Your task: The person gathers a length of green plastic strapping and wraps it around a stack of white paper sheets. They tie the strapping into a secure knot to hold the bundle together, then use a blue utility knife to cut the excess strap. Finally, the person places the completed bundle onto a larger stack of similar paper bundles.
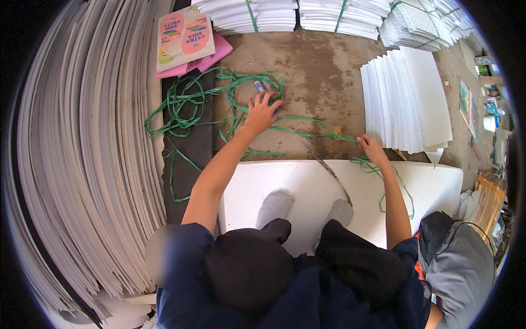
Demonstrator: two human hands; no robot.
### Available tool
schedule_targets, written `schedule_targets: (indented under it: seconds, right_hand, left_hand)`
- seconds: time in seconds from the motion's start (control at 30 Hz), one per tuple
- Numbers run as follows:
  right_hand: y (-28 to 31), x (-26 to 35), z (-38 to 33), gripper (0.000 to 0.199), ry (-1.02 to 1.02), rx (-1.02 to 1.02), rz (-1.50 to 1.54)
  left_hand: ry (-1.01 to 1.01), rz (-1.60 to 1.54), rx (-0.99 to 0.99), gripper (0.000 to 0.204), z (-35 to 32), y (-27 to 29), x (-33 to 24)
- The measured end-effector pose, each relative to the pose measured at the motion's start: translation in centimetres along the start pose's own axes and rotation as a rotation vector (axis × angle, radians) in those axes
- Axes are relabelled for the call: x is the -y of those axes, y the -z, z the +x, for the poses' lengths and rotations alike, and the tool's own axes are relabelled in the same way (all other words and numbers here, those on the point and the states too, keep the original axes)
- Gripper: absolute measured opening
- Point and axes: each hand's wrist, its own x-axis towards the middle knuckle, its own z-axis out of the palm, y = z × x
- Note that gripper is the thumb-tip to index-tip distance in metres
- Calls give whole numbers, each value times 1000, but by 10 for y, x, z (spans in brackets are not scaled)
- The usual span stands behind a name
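My left hand (pixel 262 114) reaches over the floor with its fingers spread above a blue utility knife (pixel 259 86), which they partly cover. Whether the fingertips touch the knife I cannot tell. Around it lies a loose tangle of green plastic twine (pixel 181 112). My right hand (pixel 373 151) is closed in a pinch on a strand of this twine, pulled out between the two hands. More twine hangs below the right hand onto the white board (pixel 405 189) under my feet. Right of the twine stands a fanned stack of white sheets (pixel 392 104).
Tall grey-white sheets (pixel 93 137) fill the left side. At the back are tied bundles of white sheets (pixel 339 16). A printed carton piece (pixel 186 35) lies on pink sheets (pixel 222 52). Another person's grey-clothed leg (pixel 460 274) is close at my right.
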Motion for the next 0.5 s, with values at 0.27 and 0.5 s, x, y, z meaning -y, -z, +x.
schedule_targets:
  seconds: [0.27, 0.5]
  right_hand:
    - [-3, 19, 10, 37, 7, 5, 83]
    - [-2, 40, 29, 36, 74, -11, 202]
  left_hand:
    - [142, -42, 31, 32, -15, -2, 66]
    - [149, -18, -231, 34, 3, 26, 47]
